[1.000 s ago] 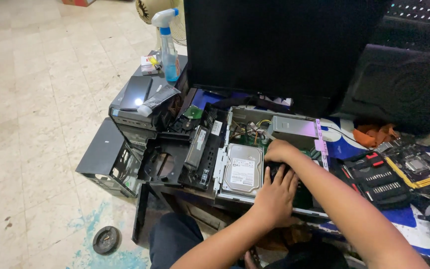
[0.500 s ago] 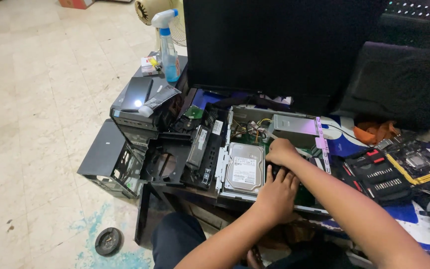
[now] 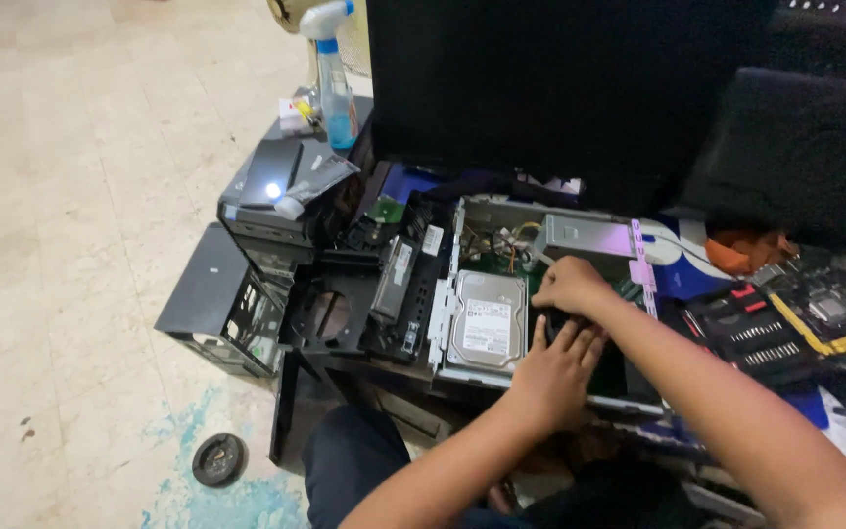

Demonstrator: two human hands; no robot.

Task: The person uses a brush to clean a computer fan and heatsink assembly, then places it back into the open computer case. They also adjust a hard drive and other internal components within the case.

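An open silver desktop case [image 3: 462, 211] lies flat on the table, with a silver hard drive [image 3: 488, 318] in its front left bay. Just right of the drive sits a black part [image 3: 552, 323], mostly hidden by my hands. My left hand [image 3: 552, 370] reaches in from below, its fingers spread flat on that black part. My right hand [image 3: 572, 286] comes from the right and curls over the top of the same part. Behind my right hand is a grey metal box [image 3: 585, 235] with coloured wires beside it.
A black case frame [image 3: 345, 299] and a black tower [image 3: 217, 304] stand left of the silver case. Behind them are a dark unit [image 3: 271, 196] and a spray bottle [image 3: 333, 83]. A large black monitor [image 3: 560, 88] is at the back, a bit set [image 3: 746, 333] and motherboard [image 3: 829, 309] on the right.
Both hands stay on the black part beside the hard drive, with only small finger shifts. The view has shifted slightly.
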